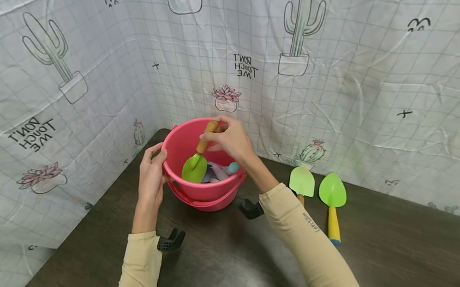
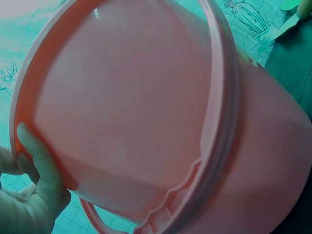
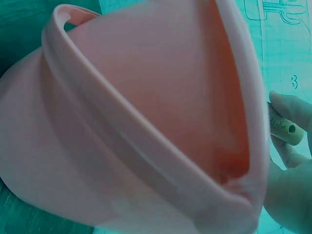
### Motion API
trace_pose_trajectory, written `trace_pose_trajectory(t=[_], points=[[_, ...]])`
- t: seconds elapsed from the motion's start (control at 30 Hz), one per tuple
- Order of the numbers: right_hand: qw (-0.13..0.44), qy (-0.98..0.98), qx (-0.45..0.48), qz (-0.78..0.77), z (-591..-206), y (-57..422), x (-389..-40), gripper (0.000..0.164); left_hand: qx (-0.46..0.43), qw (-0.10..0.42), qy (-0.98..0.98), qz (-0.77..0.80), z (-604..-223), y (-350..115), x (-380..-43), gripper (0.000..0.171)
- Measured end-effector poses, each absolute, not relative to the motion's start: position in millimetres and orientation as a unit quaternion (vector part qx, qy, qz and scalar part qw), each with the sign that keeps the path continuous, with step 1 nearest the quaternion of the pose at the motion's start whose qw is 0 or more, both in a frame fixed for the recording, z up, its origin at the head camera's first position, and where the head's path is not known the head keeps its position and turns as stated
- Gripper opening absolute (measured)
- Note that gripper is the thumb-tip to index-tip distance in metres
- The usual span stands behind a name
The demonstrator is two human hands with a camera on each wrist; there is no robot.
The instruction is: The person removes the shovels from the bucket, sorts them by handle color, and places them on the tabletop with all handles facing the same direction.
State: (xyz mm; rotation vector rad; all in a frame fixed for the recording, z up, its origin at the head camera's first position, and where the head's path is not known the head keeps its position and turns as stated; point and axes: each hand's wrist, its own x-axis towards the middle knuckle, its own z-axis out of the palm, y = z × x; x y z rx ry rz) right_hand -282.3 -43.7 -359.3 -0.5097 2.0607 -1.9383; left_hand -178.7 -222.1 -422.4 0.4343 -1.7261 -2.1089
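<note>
A pink bucket (image 1: 203, 192) stands on the dark table, its handle hanging down at the front. My left hand (image 1: 152, 168) grips the bucket's left rim; in the left wrist view the thumb (image 2: 41, 156) lies against the inner wall. Over the bucket's mouth, my right hand (image 1: 231, 138) pinches the wooden handle (image 1: 203, 145) of a small green trowel. The trowel's blade (image 1: 195, 168) points down inside the bucket. Beside it lie pale purple and pink pieces and a round teal end (image 1: 233, 168), partly hidden by the rim. The right wrist view shows the wooden handle's end (image 3: 287, 129) between the fingers.
To the right, a pale green shovel (image 1: 302, 181) and a bright green trowel (image 1: 334, 190) with a yellow handle lie on the table (image 1: 410, 265). The right sleeve partly covers the shovel's handle. A patterned cloth (image 1: 240, 28) hangs behind and at the left.
</note>
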Motion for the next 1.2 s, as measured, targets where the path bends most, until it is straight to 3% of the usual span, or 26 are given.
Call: trace_pose_trajectory(t=[0.2,0.7,1.07,1.2], points=[[0.117,0.724,-0.176,-0.657,-360,-35,-286,0.022,0.153,0.192,-0.616,-0.749,-422,-221,-180,0.04],[0.061,0.743,-0.135,-0.653,-356,-7,-295,0.009,0.161,0.194,-0.618,-0.745,-421,-219,-183,0.04],[0.119,0.692,-0.046,-0.711,-349,22,-302,0.026,0.167,0.192,-0.617,-0.744,-420,-219,-184,0.041],[0.155,0.664,-0.012,-0.732,-349,31,-305,0.021,0.168,0.191,-0.618,-0.744,-420,-219,-185,0.041]])
